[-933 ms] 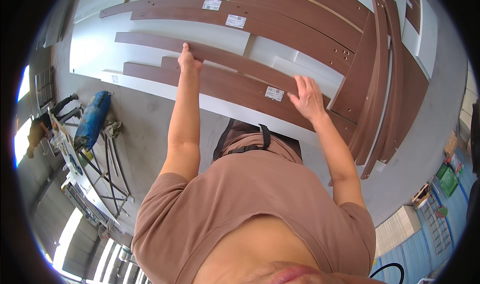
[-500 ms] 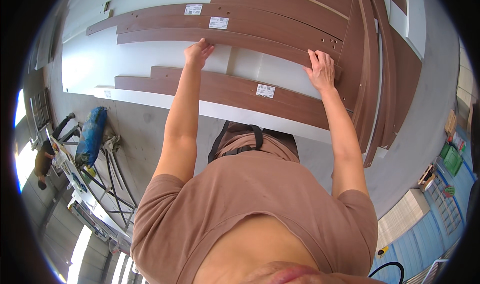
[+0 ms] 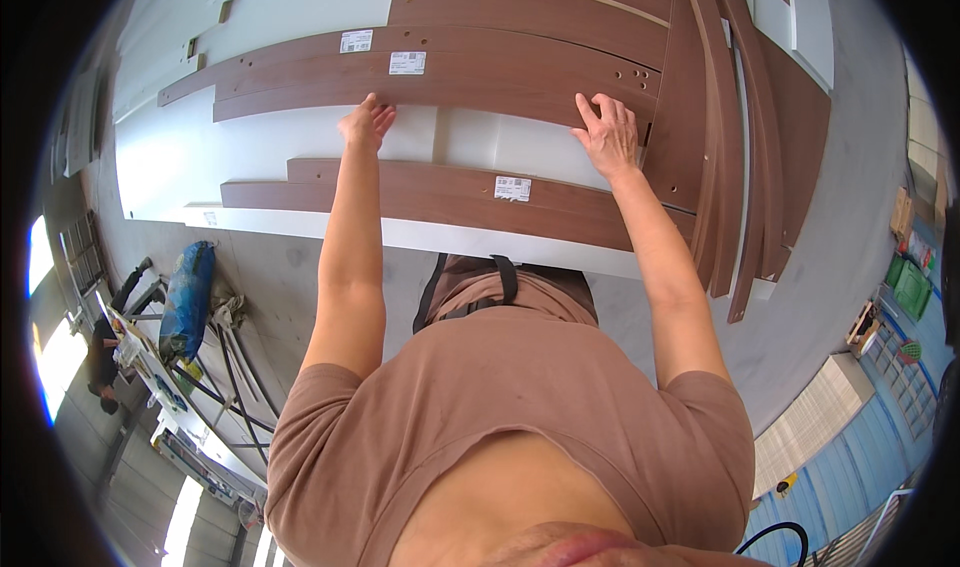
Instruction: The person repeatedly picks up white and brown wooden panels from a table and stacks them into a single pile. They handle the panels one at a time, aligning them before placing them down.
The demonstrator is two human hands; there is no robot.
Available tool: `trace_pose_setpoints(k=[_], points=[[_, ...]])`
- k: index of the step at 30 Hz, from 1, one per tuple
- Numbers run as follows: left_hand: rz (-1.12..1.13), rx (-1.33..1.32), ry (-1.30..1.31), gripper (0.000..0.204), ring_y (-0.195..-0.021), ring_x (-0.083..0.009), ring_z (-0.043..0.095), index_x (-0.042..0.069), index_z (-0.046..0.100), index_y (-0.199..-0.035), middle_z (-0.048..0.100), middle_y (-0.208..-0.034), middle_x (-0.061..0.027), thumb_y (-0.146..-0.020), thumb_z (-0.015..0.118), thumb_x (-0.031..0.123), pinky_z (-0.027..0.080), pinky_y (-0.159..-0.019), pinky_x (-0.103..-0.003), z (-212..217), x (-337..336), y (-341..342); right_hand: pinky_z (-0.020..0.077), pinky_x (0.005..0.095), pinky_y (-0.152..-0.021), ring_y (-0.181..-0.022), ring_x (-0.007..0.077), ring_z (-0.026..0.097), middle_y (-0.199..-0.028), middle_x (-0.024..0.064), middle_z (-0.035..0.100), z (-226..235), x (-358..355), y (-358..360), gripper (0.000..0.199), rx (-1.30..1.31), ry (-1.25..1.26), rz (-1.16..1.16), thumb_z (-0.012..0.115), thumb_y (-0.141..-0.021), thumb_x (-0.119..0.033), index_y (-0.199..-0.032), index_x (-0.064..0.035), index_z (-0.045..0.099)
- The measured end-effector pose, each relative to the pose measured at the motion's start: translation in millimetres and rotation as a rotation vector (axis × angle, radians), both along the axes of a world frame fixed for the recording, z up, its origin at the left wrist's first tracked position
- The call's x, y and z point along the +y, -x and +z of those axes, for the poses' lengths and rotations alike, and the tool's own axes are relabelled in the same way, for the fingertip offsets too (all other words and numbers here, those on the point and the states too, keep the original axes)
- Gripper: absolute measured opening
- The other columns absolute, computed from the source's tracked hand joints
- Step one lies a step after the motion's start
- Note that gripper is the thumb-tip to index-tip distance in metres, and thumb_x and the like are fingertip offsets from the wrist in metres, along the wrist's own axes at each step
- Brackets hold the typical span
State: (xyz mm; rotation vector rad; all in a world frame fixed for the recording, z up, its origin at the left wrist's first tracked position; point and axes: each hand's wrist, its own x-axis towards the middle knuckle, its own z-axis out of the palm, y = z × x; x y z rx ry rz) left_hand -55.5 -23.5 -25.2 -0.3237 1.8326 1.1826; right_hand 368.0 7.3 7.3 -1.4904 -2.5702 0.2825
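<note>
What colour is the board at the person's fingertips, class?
The board is reddish brown, shown best in the head view.

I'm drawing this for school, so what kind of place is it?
Probably a furniture workshop: there are brown boards with drilled holes and labels, white panels under them, and another person off to the left.

White panel (image 3: 290, 135) lies bare between far board (image 3: 470, 79) and near boards (image 3: 405, 189); crosswise planks (image 3: 712, 147) bar the right.
</note>
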Motion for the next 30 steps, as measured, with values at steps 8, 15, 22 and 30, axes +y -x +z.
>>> trace_pose_setpoints(k=[8,15,22,30], points=[[-0.036,0.014,-0.026,0.022,-0.07,-0.0303,0.071,-0.017,0.059,-0.096,0.067,-0.088,-0.0229,-0.094,0.066,0.004,0.067,-0.059,-0.032,7,4,-27,0.0466,0.0396,-0.086,-0.106,0.0218,0.058,-0.116,0.0033,0.058,-6,-11,-15,0.05,-0.056,-0.111,0.039,0.079,-0.078,-0.025,-0.126,-0.0163,0.065],[-0.188,-0.026,-0.073,0.021,-0.067,-0.0272,0.07,-0.013,0.059,-0.094,0.067,-0.084,-0.0194,-0.094,0.067,0.007,0.066,-0.059,-0.032,-7,-8,-43,0.0462,0.0387,-0.089,-0.107,0.0216,0.057,-0.116,0.0021,0.057,-4,-19,-25,0.044,-0.039,-0.183,0.03,0.075,-0.079,-0.02,-0.123,-0.0154,0.065],[-0.249,-0.058,-0.087,0.024,-0.059,-0.0218,0.069,-0.005,0.062,-0.085,0.066,-0.076,-0.0137,-0.093,0.071,0.015,0.063,-0.056,-0.03,-7,-13,-50,0.0469,0.0395,-0.092,-0.11,0.0222,0.058,-0.118,0.0017,0.058,1,-17,-19,0.044,-0.066,-0.183,0.023,0.075,-0.08,-0.018,-0.123,-0.0163,0.065],[-0.215,-0.069,-0.09,0.023,-0.057,-0.0247,0.069,-0.006,0.061,-0.084,0.066,-0.074,-0.0153,-0.094,0.069,0.013,0.062,-0.05,-0.033,1,-10,-56,0.0485,0.0423,-0.09,-0.109,0.0262,0.058,-0.118,0.007,0.057,-4,-17,-23,0.048,-0.067,-0.164,0.066,0.078,-0.078,-0.014,-0.124,-0.0119,0.065]])
